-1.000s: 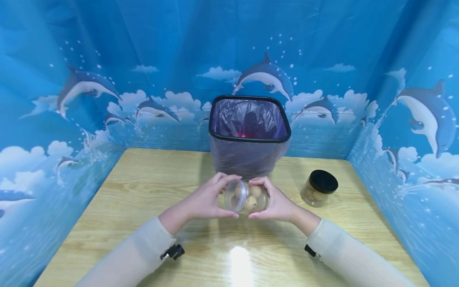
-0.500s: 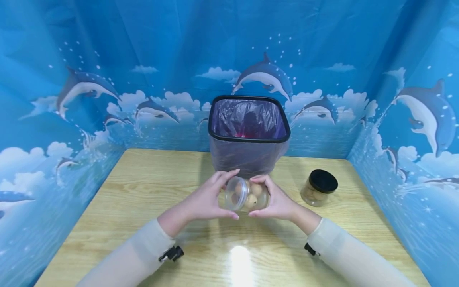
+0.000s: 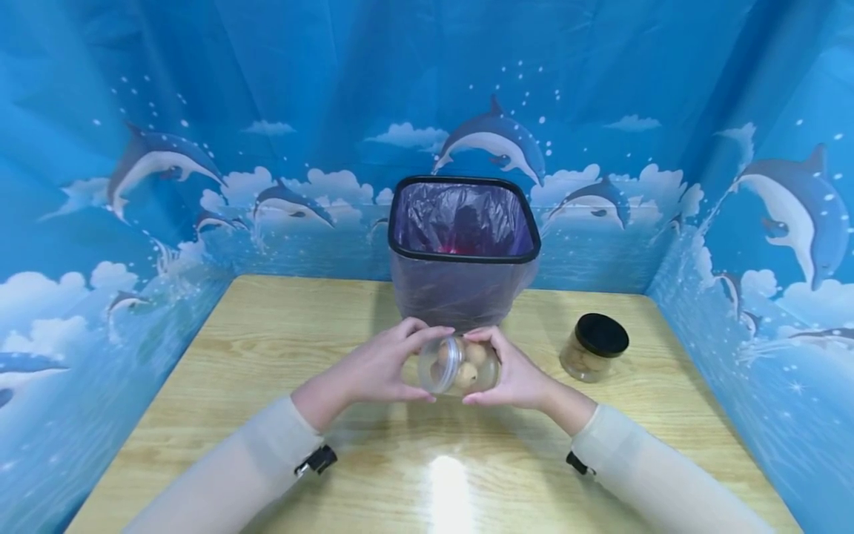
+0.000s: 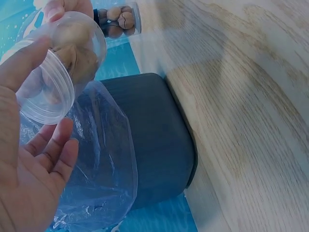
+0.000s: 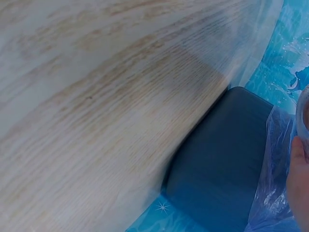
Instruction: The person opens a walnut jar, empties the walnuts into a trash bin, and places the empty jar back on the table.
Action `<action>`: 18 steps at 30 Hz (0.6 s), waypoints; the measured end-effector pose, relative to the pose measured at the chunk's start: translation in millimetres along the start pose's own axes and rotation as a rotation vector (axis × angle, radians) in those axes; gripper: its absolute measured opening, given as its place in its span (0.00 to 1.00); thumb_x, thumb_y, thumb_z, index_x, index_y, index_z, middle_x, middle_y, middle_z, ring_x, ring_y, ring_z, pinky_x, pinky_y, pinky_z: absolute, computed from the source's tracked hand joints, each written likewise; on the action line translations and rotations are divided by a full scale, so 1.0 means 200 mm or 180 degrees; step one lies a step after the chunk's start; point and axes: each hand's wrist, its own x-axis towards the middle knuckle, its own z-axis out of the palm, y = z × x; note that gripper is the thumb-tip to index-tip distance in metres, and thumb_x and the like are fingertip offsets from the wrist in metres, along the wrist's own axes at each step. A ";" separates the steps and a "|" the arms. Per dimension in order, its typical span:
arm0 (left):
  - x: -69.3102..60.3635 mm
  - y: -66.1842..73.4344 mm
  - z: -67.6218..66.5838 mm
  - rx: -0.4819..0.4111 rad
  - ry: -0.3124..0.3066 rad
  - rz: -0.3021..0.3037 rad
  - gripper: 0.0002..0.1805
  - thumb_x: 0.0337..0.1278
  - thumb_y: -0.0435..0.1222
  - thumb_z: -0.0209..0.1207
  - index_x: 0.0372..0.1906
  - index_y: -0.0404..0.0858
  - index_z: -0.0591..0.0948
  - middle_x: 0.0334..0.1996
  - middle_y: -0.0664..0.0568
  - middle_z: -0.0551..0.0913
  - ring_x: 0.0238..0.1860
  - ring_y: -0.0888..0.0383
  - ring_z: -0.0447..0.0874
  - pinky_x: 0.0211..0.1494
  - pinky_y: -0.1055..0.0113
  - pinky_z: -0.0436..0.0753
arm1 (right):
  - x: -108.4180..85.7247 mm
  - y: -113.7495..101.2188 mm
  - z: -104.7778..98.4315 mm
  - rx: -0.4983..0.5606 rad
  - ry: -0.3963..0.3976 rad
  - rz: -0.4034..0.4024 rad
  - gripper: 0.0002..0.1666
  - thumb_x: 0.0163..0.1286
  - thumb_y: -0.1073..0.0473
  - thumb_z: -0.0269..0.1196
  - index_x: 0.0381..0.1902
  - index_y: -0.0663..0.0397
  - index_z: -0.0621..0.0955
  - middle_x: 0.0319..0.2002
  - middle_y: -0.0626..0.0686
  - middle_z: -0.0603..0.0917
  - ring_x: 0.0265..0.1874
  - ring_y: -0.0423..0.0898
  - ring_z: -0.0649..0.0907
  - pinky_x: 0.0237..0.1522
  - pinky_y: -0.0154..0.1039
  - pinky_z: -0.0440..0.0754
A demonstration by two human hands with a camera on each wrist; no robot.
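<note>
In the head view a clear plastic jar [image 3: 477,376] lies on its side in the air just before the bin, several round light-brown pieces inside. My right hand [image 3: 517,378] grips its right end between thumb and fingers. Around the ringed left end curve the thumb and fingers of my left hand [image 3: 383,368]. In the left wrist view the left thumb lies over the jar [image 4: 77,46], with the other fingertips below its ridged rim. Whether that end is a clear lid or an open mouth, I cannot tell. The right wrist view catches only part of the right hand [image 5: 299,193].
A bin [image 3: 460,293] with a black rim and a purple plastic liner stands behind the hands, something red inside. To the right, a second jar [image 3: 587,360] with a black lid stands on the wooden table [image 3: 280,326]. Dolphin-print curtains [image 3: 333,89] surround the table.
The left fingers lift slightly off the jar's top half a second ago, then come down onto it again, reaching a little further right. The right hand and jar stay nearly in place.
</note>
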 end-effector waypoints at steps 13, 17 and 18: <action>0.00 0.04 0.02 -0.0225 -0.0082 -0.0571 0.54 0.42 0.65 0.71 0.75 0.53 0.61 0.46 0.59 0.74 0.41 0.63 0.76 0.39 0.69 0.79 | -0.01 0.00 0.01 -0.0094 0.0052 -0.0060 0.52 0.41 0.55 0.85 0.62 0.54 0.69 0.64 0.55 0.72 0.61 0.52 0.75 0.66 0.47 0.70; 0.00 0.06 0.02 -0.0238 -0.0069 -0.0683 0.54 0.43 0.67 0.69 0.75 0.52 0.62 0.44 0.58 0.74 0.39 0.61 0.77 0.37 0.68 0.79 | -0.01 -0.02 0.01 -0.0131 0.0064 -0.0019 0.52 0.41 0.54 0.85 0.62 0.53 0.69 0.64 0.54 0.72 0.62 0.52 0.74 0.66 0.49 0.70; 0.00 0.06 0.02 -0.0222 -0.0064 -0.0698 0.54 0.43 0.68 0.68 0.75 0.51 0.62 0.43 0.58 0.75 0.38 0.61 0.77 0.37 0.68 0.79 | -0.01 -0.02 0.01 -0.0140 0.0066 -0.0011 0.52 0.41 0.54 0.85 0.62 0.53 0.69 0.64 0.54 0.72 0.62 0.53 0.74 0.66 0.49 0.70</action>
